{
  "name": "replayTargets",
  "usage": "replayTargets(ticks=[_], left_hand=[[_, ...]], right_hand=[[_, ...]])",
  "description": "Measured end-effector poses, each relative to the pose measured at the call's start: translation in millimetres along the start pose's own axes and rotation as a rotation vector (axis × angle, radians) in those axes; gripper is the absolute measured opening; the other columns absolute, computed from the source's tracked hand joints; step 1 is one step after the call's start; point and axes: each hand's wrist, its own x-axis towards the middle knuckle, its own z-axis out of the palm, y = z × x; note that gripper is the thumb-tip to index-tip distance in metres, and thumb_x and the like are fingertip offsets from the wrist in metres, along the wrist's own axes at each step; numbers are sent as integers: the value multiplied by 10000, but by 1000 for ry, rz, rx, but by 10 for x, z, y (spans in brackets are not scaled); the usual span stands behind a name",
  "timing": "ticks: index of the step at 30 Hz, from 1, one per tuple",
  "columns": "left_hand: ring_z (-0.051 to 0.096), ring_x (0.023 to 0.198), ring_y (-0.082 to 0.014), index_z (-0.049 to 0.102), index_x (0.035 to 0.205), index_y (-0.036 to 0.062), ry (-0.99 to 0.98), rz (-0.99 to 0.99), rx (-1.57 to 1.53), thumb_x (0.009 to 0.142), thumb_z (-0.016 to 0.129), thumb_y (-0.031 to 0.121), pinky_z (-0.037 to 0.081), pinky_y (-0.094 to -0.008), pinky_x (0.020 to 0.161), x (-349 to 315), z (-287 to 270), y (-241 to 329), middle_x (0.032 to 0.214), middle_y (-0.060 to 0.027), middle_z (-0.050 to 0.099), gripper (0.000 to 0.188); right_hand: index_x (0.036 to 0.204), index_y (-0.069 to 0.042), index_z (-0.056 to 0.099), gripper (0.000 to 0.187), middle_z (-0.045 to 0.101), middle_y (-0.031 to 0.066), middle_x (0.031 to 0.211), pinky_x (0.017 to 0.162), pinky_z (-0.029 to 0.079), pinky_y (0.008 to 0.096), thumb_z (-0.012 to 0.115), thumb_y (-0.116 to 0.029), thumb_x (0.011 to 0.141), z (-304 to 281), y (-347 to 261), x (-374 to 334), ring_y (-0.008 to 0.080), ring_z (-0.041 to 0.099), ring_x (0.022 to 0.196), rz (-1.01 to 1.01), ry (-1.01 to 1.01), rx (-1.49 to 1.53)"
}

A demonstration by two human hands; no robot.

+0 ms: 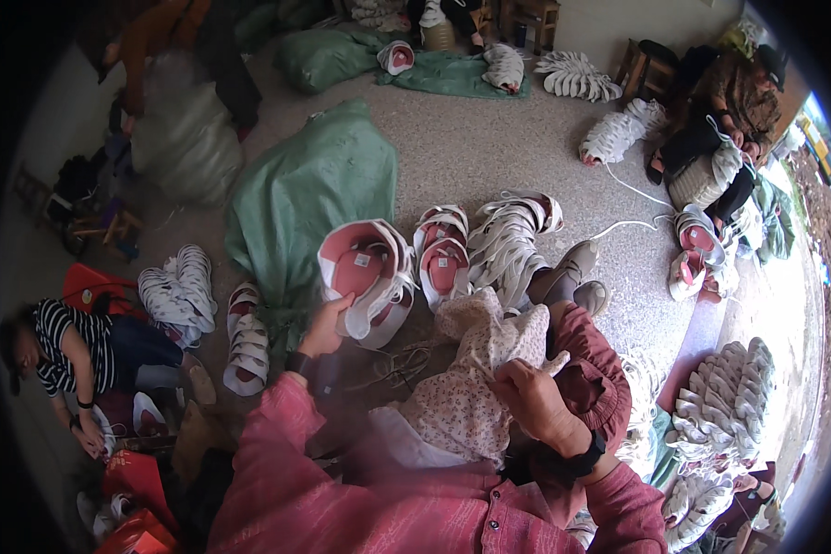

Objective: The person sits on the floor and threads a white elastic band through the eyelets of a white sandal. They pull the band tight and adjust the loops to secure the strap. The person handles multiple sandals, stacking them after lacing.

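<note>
My left hand grips a white shoe upper by its side, its pink lining and small white label facing up. More white uppers sit close to it, among them a nested pair just to the right and a long fanned stack beyond. My right hand is closed, with its fingers curled in over a floral cloth on my lap. Whether anything thin is between those fingers cannot be made out. Loose laces trail below the held upper.
A green sack lies on the floor ahead. Stacked uppers rise at the right, and another row is left. A person in stripes sits at far left; another person works at the far right.
</note>
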Motion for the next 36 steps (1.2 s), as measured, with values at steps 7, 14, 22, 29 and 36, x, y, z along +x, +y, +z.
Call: replayTargets(ticks=[7,14,22,29,36], left_hand=[[669,1070,-243,577,1290,-29,-105,129,-148,1007,566,272,530,-388,954,-282,204,375,1214,-136,676,413],[674,1053,-234,580,1293,4,-211,-41,-224,991,594,275,532,-375,940,252,574,1,1210,-124,679,406],[694,930,-196,662,1173,11,270,-127,259,918,695,172,539,-349,857,935,504,-892,1071,-66,713,303],[694,965,-194,638,1239,-24,-287,-296,129,888,728,140,544,-336,865,76,474,-334,1093,-96,719,398],[698,848,-167,690,1123,-16,-308,-650,234,888,726,192,556,-323,760,808,-20,-1135,963,-93,728,315]], right_hand=[[935,-17,648,80,641,96,881,751,500,336,623,-62,874,-125,-101,-410,206,641,828,-108,-749,491],[1085,-54,691,368,662,98,1160,909,513,411,753,-314,833,-292,-378,174,300,645,1064,-160,-71,-111],[1086,-35,700,307,702,122,1077,1008,466,398,761,-222,850,427,90,454,308,641,1085,-489,-228,-45],[1169,5,682,296,668,166,1184,1064,395,449,718,-136,911,-36,118,244,344,575,1201,-222,-702,606],[1228,7,657,331,637,170,1252,1103,347,472,650,-181,956,-53,19,374,356,545,1250,-307,-738,622]])
